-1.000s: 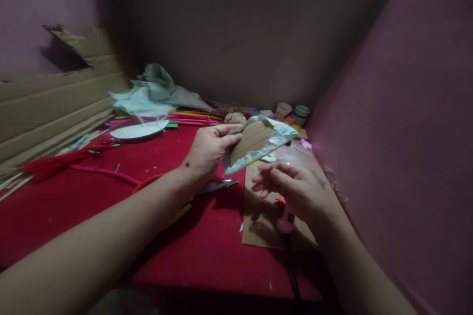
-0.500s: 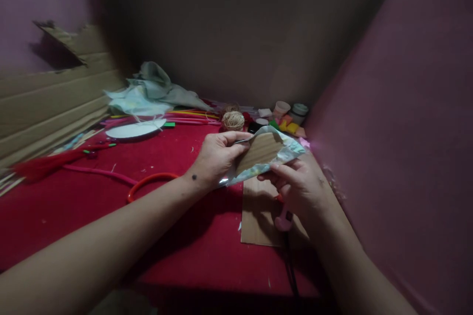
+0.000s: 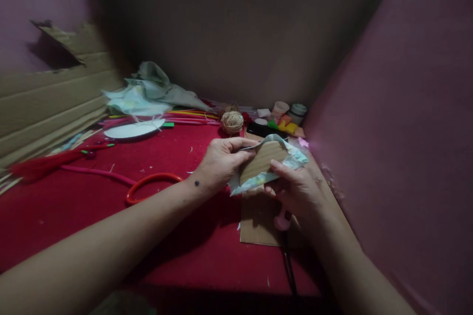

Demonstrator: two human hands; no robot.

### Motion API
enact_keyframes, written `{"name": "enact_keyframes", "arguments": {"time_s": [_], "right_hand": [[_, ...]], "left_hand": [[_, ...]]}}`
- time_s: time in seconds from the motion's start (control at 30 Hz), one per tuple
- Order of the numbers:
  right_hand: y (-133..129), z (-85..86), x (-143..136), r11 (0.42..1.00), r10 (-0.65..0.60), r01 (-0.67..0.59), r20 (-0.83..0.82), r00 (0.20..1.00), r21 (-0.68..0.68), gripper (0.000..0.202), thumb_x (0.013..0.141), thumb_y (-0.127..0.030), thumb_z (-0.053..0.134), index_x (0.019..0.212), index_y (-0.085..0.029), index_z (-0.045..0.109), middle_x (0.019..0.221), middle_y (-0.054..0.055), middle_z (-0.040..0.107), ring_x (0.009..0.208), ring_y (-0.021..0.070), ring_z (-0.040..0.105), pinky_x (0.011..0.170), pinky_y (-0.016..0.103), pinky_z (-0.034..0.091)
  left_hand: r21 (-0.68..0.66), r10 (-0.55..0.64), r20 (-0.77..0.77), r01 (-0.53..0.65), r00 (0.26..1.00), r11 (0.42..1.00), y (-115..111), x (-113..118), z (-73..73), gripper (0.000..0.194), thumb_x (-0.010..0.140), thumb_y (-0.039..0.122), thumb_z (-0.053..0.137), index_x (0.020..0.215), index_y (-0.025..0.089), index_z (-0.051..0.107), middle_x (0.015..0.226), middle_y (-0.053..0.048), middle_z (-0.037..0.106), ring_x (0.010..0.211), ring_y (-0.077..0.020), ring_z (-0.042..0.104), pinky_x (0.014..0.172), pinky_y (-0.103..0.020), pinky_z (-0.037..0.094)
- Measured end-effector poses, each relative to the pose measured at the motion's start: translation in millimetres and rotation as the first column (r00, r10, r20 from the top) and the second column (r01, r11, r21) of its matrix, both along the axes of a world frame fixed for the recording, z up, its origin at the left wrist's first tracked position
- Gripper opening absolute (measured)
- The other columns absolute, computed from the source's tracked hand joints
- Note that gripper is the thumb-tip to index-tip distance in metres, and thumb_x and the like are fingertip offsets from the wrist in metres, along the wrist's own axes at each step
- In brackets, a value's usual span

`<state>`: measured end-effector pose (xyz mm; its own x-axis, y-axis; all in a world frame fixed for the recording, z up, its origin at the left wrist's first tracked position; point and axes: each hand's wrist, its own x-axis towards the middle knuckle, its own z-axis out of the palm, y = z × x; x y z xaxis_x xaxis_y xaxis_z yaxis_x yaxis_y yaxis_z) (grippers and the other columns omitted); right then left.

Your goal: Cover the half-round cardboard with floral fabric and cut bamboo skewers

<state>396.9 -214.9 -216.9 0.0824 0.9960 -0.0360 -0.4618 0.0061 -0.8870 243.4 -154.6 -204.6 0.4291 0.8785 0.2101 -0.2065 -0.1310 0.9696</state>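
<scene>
Between my hands, above the red table, is a piece of cardboard [image 3: 263, 161] with pale blue-green fabric [image 3: 254, 183] folded over its edges. My left hand [image 3: 225, 163] pinches the upper left edge, thumb against fingers. At the lower right, my right hand [image 3: 293, 184] grips the piece with its thumb lying on the cardboard face and its fingers beneath. Under my right hand lies a pink-handled tool [image 3: 283, 221] with a dark cord [image 3: 289, 268], mostly covered by the hand. A flat brown board [image 3: 258, 221] rests on the table below.
A red ring [image 3: 131, 196] lies left of my left forearm. Farther back are a white disc [image 3: 135, 129], crumpled fabric [image 3: 148, 91], a twine ball [image 3: 232, 122], a black phone-like object [image 3: 264, 131] and small tubs [image 3: 297, 113]. A pink wall [image 3: 399, 133] borders the right side.
The fabric-edged cardboard has come down slightly and tilted to show more of its face. My right thumb has shifted from the fabric edge onto the cardboard. My left hand keeps its pinch.
</scene>
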Motion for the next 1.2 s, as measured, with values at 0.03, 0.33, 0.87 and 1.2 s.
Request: {"name": "enact_keyframes", "arguments": {"time_s": [0.03,0.33,0.87,1.2], "right_hand": [[-0.2,0.1,-0.5,1.000,-0.008,0.008,-0.010,1.000,0.006,0.019,0.070,-0.019,0.071,0.088,-0.015,0.066,0.069,0.000,0.065,0.050,0.0100,0.056,0.037,0.019,0.048],[-1.0,-1.3,-5.1,0.997,-0.063,0.062,0.007,0.998,0.052,0.015,0.072,-0.019,0.068,0.087,-0.018,0.066,0.071,-0.001,0.064,0.055,0.0106,0.057,0.041,0.020,0.046],[7.4,8.6,12.9,0.978,-0.199,0.206,-0.140,0.970,0.036,0.027,0.069,-0.015,0.067,0.096,-0.021,0.063,0.086,0.001,0.071,0.078,0.0166,0.067,0.073,0.033,0.056],[15.2,17.8,45.7,0.901,-0.308,0.368,-0.259,0.915,0.229,0.024,0.073,-0.007,0.059,0.092,-0.022,0.064,0.082,-0.003,0.071,0.083,0.0147,0.067,0.087,0.036,0.053]], "left_hand": [[0.004,-0.003,-0.009,0.003,1.000,1.000,-0.7,0.1,0.0,0.023,0.070,0.021,0.069,0.092,0.016,0.074,0.092,-0.004,0.074,0.080,-0.0157,0.066,0.073,-0.025,0.053],[0.167,0.006,-0.067,0.005,0.998,0.986,2.0,3.4,-6.2,0.021,0.072,0.021,0.065,0.090,0.015,0.074,0.091,-0.004,0.074,0.084,-0.0161,0.066,0.077,-0.026,0.053],[0.222,0.212,-0.115,-0.183,0.970,0.958,14.5,-6.2,5.4,0.022,0.079,0.025,0.061,0.096,0.011,0.065,0.083,-0.006,0.068,0.065,-0.0124,0.061,0.054,-0.021,0.045],[0.465,0.134,-0.778,0.419,0.613,0.780,-63.9,40.9,1.0,0.049,0.081,0.040,0.060,0.120,0.013,0.052,0.126,-0.020,0.054,0.105,-0.0332,0.059,0.082,-0.042,0.050]]}}
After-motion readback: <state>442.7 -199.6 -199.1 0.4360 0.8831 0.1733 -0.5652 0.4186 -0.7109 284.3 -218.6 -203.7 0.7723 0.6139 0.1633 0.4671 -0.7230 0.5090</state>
